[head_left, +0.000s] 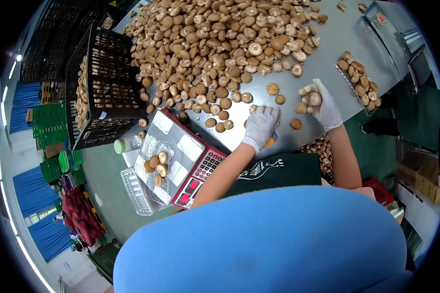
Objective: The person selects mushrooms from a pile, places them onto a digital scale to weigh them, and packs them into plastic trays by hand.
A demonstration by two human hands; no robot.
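Left hand, white-gloved (pixel 261 126): back upward over the grey metal table (pixel 330 61), fingers curled; whether it gripped anything could not be told.

Right hand, white-gloved (pixel 328 111): fingers narrowed around a small cluster of round, brown-capped mushrooms (pixel 314 99), over the table's near right part.

Step, as judged: handling mushrooms by the small handful; the next move called for a secure cupped hold with gentle pressure.

Mushrooms: domed, tan to brown; some overturned, with pale undersides and short stems.

Stock: large loose mushroom heap (pixel 205 44), far side; clear plastic tray (pixel 156 146) with a few mushrooms, on a red-and-silver digital scale (pixel 183 162), near left; mushroom-filled clear tray (pixel 347 82), right.
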